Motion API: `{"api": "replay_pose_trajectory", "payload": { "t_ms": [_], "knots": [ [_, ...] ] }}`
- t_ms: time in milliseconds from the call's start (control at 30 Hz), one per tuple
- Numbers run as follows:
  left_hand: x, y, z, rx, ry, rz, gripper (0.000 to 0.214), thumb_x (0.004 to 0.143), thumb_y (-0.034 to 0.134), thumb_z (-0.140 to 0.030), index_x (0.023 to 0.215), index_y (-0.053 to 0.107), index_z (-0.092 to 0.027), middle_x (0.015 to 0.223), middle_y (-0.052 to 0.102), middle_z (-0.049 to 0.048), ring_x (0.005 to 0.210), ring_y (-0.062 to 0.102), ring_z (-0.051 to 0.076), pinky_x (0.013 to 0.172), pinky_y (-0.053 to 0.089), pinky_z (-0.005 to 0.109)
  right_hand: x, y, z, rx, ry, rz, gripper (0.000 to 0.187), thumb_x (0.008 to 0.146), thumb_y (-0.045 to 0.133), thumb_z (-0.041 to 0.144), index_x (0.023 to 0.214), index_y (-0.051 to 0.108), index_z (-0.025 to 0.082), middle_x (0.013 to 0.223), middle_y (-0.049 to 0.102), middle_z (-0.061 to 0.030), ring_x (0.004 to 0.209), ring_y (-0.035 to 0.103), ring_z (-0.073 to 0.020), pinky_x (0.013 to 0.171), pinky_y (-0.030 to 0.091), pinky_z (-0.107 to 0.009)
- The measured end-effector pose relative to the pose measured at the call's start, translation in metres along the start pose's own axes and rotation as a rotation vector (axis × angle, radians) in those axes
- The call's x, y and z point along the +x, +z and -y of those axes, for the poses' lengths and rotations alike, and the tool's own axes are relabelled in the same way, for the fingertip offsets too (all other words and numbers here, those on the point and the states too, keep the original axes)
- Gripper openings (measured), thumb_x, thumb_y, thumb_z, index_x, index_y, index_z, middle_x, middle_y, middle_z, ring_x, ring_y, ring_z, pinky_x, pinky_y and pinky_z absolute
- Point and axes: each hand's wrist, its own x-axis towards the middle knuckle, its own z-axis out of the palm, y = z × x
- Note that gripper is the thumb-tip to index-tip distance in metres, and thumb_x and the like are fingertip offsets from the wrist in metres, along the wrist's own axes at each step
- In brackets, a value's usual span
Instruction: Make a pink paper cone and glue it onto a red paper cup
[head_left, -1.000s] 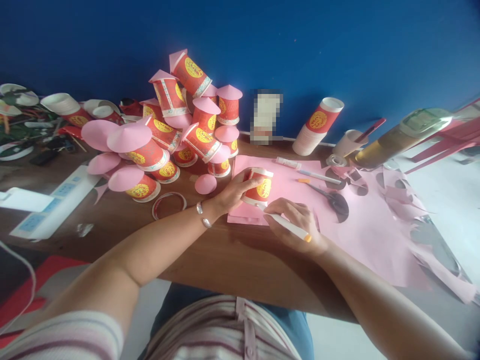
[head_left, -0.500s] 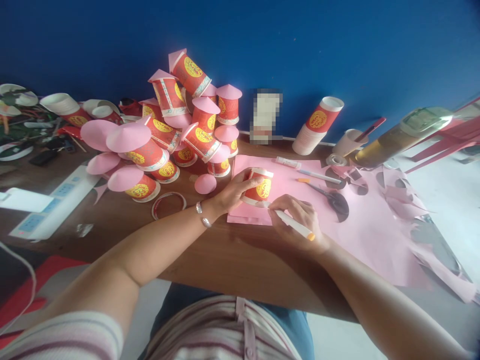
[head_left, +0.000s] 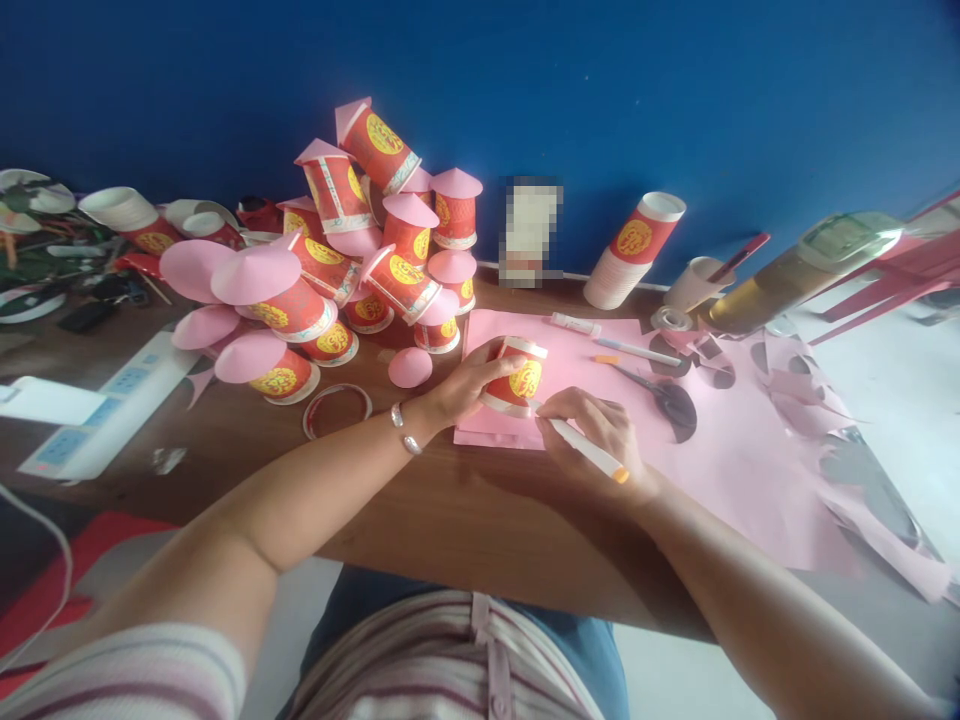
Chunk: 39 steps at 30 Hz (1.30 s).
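My left hand (head_left: 476, 382) is wrapped round a red paper cup (head_left: 517, 378) with a yellow emblem and pale bands at both ends. It holds the cup tilted above pink paper (head_left: 570, 370). Closed round a white marker (head_left: 589, 450) with an orange end is my right hand (head_left: 600, 430). The marker's front end is at the cup's lower pale band; whether the tip touches is too small to tell. To the right, scissors (head_left: 667, 398), an orange cap (head_left: 606, 359) and a slim white knife-like tool (head_left: 645, 352) lie on the paper.
Several cups with pink cone roofs (head_left: 405, 280) are heaped at the left. A tape ring (head_left: 337, 410) and a power strip (head_left: 112, 400) lie nearer. Stacked cups (head_left: 626, 255), a golden bottle (head_left: 802, 270) and paper scraps (head_left: 810, 390) are at the right.
The cup has turned slightly in my left hand, its emblem shifting a little to the left. My right hand keeps the marker at the lower band, nearly unmoved.
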Motion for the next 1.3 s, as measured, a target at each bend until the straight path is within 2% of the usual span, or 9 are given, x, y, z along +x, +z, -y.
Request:
{"api": "replay_pose_trajectory", "payload": {
  "t_ms": [633,1033,1300],
  "knots": [
    [0.0015,-0.0007,0.0037,-0.035,-0.029,0.013,0.045,0.087,0.073,-0.047,0.119,0.069,-0.015,0.110,0.071,0.0099,0.100,0.066,0.022,0.083,0.053,0.031,-0.0048,0.0019,-0.0041,-0.025,0.013,-0.002,0.011,0.094,0.064,0.015,0.099,0.061,0.024,0.083,0.072,0.0000,0.070,0.070,-0.0143,0.063,0.054,-0.025],
    [0.0000,-0.0021,0.0041,-0.035,-0.031,0.006,0.047,0.088,0.073,-0.047,0.122,0.069,-0.016,0.114,0.071,0.0097,0.102,0.066,0.022,0.086,0.055,0.031,-0.0012,0.0021,-0.0024,-0.048,-0.019,-0.041,0.018,0.091,0.063,0.008,0.098,0.058,0.024,0.079,0.070,0.0018,0.065,0.067,-0.0126,0.058,0.050,-0.025],
    [0.0006,-0.0005,0.0033,-0.046,-0.024,-0.024,0.045,0.087,0.073,-0.046,0.120,0.069,-0.016,0.111,0.071,0.0098,0.099,0.065,0.021,0.082,0.054,0.030,-0.0044,0.0029,-0.0030,-0.080,0.006,-0.028,0.014,0.092,0.061,0.011,0.094,0.057,0.024,0.076,0.069,0.0023,0.059,0.063,-0.0117,0.055,0.048,-0.025]
  ]
}}
